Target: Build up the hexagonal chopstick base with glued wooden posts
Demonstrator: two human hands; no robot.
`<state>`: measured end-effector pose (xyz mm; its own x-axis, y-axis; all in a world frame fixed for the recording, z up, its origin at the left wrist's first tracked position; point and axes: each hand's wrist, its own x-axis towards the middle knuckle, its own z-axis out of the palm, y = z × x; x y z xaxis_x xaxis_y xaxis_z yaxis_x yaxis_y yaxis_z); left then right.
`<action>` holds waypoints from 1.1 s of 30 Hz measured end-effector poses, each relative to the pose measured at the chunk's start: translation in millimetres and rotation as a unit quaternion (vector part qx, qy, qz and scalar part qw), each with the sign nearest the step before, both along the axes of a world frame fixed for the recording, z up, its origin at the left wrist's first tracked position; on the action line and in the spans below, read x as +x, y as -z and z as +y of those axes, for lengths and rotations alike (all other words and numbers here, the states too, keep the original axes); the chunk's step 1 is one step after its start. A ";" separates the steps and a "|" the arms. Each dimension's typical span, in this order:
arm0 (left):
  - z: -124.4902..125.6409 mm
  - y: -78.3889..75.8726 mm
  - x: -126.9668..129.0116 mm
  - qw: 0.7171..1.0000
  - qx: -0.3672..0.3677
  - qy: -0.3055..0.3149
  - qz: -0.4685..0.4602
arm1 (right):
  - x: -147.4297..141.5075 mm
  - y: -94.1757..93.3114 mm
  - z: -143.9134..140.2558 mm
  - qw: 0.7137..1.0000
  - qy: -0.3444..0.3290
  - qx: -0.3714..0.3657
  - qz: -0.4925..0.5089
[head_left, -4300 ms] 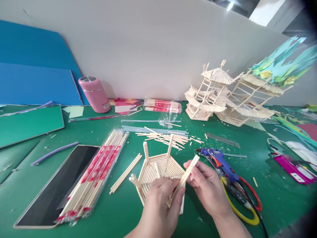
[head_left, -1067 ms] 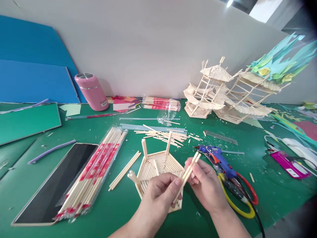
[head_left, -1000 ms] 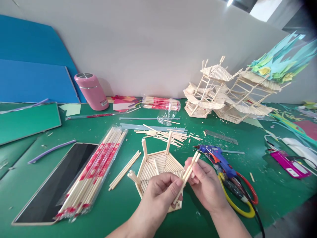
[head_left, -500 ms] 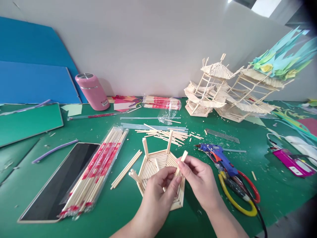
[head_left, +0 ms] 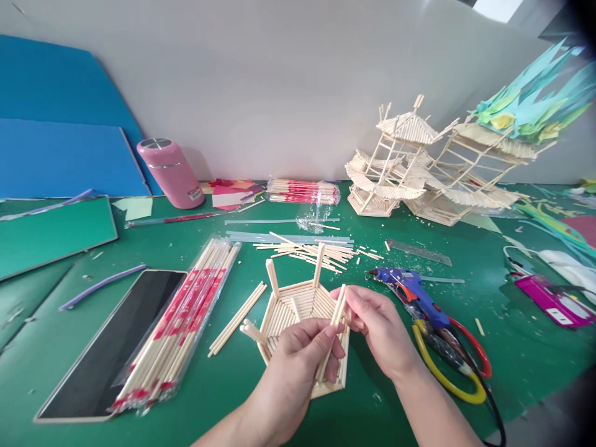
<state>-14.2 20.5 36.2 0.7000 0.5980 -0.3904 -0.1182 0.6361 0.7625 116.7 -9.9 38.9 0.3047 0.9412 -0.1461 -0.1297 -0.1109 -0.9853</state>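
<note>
A short pair of wooden sticks (head_left: pixel 339 307) slants upward between my hands, the two lying side by side. My left hand (head_left: pixel 295 360) is closed round their lower part, thumb on top. Thumb and fingers of my right hand (head_left: pixel 379 326) pinch the upper end. Beneath my hands, a six-sided base of wooden sticks (head_left: pixel 278 320) rests on the green table, partly covered by them. Paired-stick posts stand at its corners, among them a back left post (head_left: pixel 272 278), a back right post (head_left: pixel 319 266) and a leaning left post (head_left: pixel 254 331).
Right of my hands lie a blue glue gun (head_left: pixel 412 290) and pliers with red and yellow handles (head_left: pixel 426 372). Loose sticks (head_left: pixel 321 253) lie behind the base; bagged sticks (head_left: pixel 186 316) and a dark panel (head_left: pixel 107 354) are left. Stick pavilions (head_left: pixel 386 177) and a pink flask (head_left: pixel 171 174) stand behind.
The stick pair has turned in my fingers, so both sticks now show side by side. My right hand has shifted slightly right along with the upper end. The base looks unmoved.
</note>
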 end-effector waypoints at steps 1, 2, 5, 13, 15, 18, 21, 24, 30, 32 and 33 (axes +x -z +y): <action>-0.3 -0.8 -0.2 1.000 0.006 0.005 0.006 | 0.8 0.6 0.3 1.000 -0.004 -0.006 -0.014; -0.4 -1.5 -0.6 1.000 0.010 0.009 0.011 | 1.6 1.4 0.4 0.999 -0.007 -0.011 -0.029; -0.7 -2.1 -1.8 0.999 0.017 0.021 0.022 | 3.7 3.9 0.0 0.998 -0.004 -0.018 -0.067; -4.6 3.4 -1.0 0.998 0.023 0.033 0.042 | 7.2 4.1 1.8 0.992 -0.002 -0.007 -0.125; -4.8 3.9 -0.4 0.998 0.032 0.032 0.048 | 6.2 4.0 3.3 0.991 -0.004 -0.002 -0.132; -5.0 3.7 0.7 0.996 0.050 0.033 0.067 | 3.9 3.7 4.8 0.989 -0.002 0.000 -0.145; -6.1 3.6 1.7 0.995 0.054 0.022 0.081 | 2.2 2.5 4.8 0.986 0.003 -0.001 -0.165; -7.2 4.1 2.3 0.996 0.047 0.016 0.079 | 1.6 1.1 4.3 0.983 0.004 -0.002 -0.185; -7.5 3.8 3.1 0.997 0.035 0.003 0.072 | 1.2 0.0 4.3 0.978 0.003 -0.009 -0.207; -7.7 3.0 3.9 0.997 0.029 -0.007 0.069 | 0.9 -0.6 4.6 0.978 0.004 -0.010 -0.209; -7.9 2.7 4.3 0.997 0.026 -0.011 0.067 | 0.8 -0.9 4.8 0.978 0.005 -0.010 -0.208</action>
<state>-9.9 12.6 33.5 0.6292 0.6352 -0.4479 -0.0263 0.5934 0.8045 117.6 -5.1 39.9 0.3512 0.9359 -0.0262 0.2805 -0.1318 -0.9507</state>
